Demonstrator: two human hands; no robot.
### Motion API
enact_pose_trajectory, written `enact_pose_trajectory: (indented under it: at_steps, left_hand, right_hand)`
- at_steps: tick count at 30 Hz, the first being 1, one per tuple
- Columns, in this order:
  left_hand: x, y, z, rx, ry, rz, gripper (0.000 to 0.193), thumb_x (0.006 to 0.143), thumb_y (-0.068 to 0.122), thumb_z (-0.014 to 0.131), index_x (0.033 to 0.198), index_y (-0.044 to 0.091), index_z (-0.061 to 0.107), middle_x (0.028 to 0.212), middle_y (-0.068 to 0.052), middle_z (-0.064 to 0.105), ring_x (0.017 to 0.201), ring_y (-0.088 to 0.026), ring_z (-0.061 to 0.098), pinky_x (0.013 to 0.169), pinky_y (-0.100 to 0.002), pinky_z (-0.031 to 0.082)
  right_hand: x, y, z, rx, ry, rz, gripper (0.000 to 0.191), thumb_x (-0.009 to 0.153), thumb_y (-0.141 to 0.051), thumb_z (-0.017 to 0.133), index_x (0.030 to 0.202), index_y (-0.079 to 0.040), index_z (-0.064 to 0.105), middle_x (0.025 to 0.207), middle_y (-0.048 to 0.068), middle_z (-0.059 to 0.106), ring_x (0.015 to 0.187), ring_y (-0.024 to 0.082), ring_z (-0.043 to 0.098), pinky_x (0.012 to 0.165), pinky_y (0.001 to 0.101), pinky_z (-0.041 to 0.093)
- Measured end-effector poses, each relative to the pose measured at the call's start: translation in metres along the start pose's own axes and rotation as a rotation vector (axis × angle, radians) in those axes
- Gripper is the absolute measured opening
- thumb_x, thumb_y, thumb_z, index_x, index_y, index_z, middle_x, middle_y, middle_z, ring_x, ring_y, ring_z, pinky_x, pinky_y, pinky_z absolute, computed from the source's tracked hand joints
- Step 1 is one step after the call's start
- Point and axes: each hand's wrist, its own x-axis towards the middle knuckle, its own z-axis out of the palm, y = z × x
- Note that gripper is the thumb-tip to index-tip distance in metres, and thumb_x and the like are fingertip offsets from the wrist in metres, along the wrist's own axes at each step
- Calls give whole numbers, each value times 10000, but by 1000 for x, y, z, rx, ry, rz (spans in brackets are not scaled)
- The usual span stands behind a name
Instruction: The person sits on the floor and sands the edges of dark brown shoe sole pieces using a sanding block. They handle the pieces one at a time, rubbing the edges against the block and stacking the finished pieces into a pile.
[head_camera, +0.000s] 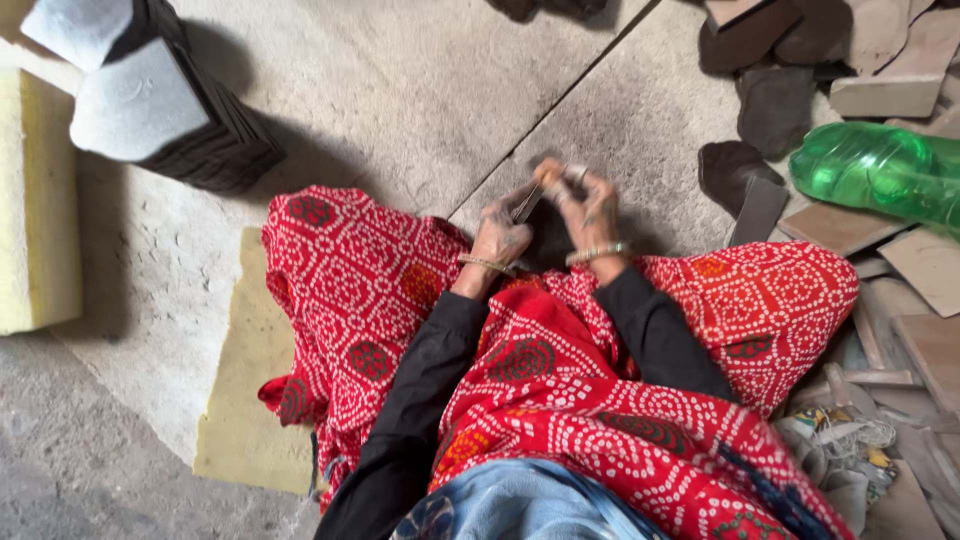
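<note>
Red-and-white patterned cloth drapes the seated person's lap at 6 o'clock, black sleeves reaching forward. Above it, both hands meet over the stone floor — the left hand closed on a thin dark flat piece, the right hand curled shut on its far end. Dark cut pieces and a green plastic bottle lie at 2 o'clock — stacked dark pieces at 10 o'clock.

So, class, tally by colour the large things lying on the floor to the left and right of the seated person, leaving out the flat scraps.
Green plastic bottle: 1
Yellow foam pieces: 2, the block and the slab
Dark stacks with pale tops: 2
Total: 5
</note>
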Motion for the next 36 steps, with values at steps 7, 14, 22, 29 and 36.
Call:
enact_pose_trajectory:
  at_steps: [7,14,22,29,36]
  left_hand:
    - [4,-18,7,392,-56,-90,451,865,108,601,1275,-70,663,998,-249,726,890,-298,707,799,-403,575]
    - [-3,-24,-3,-142,-101,175,551,766,-24,537,1309,-64,623,1064,-173,753,963,-224,697,868,-368,580]
    - [-2,6,-17,78,-119,203,697,760,-44,536,1457,-38,519,1338,-237,656,1285,-276,618,1093,-345,464]
    - [6,37,-14,445,-69,365,727,687,72,739,1391,14,567,1320,-299,642,1230,-388,586,991,-466,458]
    - [30,-12,1,-31,-126,152,462,901,62,641,1359,8,609,1198,-140,741,1099,-191,687,956,-327,553]
  right_hand:
    - [-18,-9,-4,-115,-110,-356,207,988,-215,730,1128,-85,809,1065,60,811,971,125,740,900,324,551]
    - [-10,3,7,8,-45,-283,189,961,-225,755,1077,-77,774,1012,52,793,914,118,745,813,303,593]
    - [36,52,13,-27,212,-194,267,958,-266,759,1151,-82,776,992,31,782,849,106,691,764,287,561]
    - [8,33,0,419,-10,251,350,1072,-343,674,1304,-100,773,862,42,611,651,145,452,567,320,339]
    - [-15,-12,13,-99,-61,-278,350,1019,-365,647,1183,-67,733,1014,94,783,920,153,738,809,318,572]
